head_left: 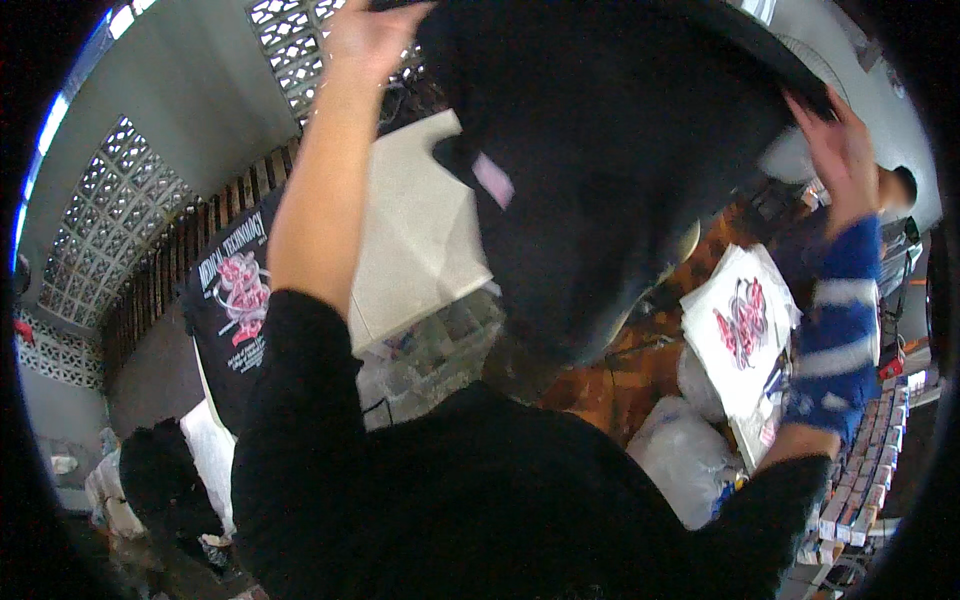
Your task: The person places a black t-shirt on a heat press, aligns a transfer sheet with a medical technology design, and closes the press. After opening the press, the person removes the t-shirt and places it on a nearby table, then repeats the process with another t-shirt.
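Observation:
A black cloth garment [610,150] fills the upper middle, held up between both my hands, with a small pink patch [493,180] near its left side. My left hand [380,30] grips its top left edge; my right hand [835,145] grips the right edge, my forearm in a blue-and-white striped sleeve. A beige board [410,240] lies behind and left of the garment. Further left is a black printed shirt [230,290] with a pink graphic. A stack of white sheets or shirts [735,310] with pink prints lies below my right hand.
Plastic bags [670,460] sit at lower right, beside stacks of small items [865,460]. A person [895,190] is at the far right, near a fan [810,55]. Patterned block walls [85,230] and a dark pile of cloth [160,480] are on the left.

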`<move>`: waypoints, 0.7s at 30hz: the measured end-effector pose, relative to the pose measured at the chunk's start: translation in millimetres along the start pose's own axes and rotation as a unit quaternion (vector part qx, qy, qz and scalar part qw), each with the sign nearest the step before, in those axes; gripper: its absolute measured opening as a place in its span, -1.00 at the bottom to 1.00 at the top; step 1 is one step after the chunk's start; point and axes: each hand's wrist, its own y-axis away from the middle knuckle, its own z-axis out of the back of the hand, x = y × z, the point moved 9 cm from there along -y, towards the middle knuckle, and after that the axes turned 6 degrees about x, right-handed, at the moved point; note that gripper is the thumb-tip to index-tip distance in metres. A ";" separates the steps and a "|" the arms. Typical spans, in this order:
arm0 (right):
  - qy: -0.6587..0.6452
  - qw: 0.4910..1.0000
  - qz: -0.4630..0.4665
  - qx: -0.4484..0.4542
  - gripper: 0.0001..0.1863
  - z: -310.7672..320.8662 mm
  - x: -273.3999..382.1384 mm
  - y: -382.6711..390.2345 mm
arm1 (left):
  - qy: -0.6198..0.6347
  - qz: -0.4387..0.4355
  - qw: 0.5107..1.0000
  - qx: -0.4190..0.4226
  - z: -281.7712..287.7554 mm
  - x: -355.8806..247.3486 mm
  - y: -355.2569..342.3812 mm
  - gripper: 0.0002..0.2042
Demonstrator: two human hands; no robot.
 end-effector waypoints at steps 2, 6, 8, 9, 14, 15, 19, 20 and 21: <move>-0.030 0.998 0.040 0.037 -0.68 -51.8 -40.8 -40.5 | -0.107 -0.107 0.988 -0.019 8.0 -97.9 5.0 -0.45; -0.044 0.998 -0.045 0.019 -0.71 -102.6 -157.0 -61.0 | -0.241 -0.137 0.956 -0.098 33.3 -212.5 73.1 -0.68; -0.047 0.991 -0.125 0.032 -0.71 -112.2 -231.2 -53.9 | -0.305 -0.143 0.919 -0.206 67.6 -237.7 117.3 -0.69; -0.061 0.982 -0.173 0.039 -0.72 -110.2 -271.4 -45.8 | -0.344 -0.133 0.898 -0.241 84.7 -240.6 143.5 -0.66; -0.006 0.952 -0.305 -0.029 -0.74 -38.0 -449.7 15.5 | -0.399 0.013 0.842 -0.363 191.7 -190.0 308.7 -0.75; 0.050 0.947 -0.317 -0.030 -0.81 -17.5 -476.4 32.8 | -0.464 0.037 0.796 -0.386 208.0 -177.0 342.0 -0.81; 0.410 0.839 -0.353 0.064 -0.68 65.1 -528.5 103.0 | -0.836 0.319 0.293 -0.337 235.6 -108.2 428.7 -0.64; 0.640 0.703 -0.276 0.141 -0.62 74.3 -523.0 110.8 | -0.897 0.333 0.138 -0.256 234.4 -74.7 425.9 -0.62; 0.647 0.684 -0.240 0.238 -0.59 78.7 -522.4 129.0 | -0.897 0.342 0.214 -0.182 245.4 -32.9 418.7 -0.56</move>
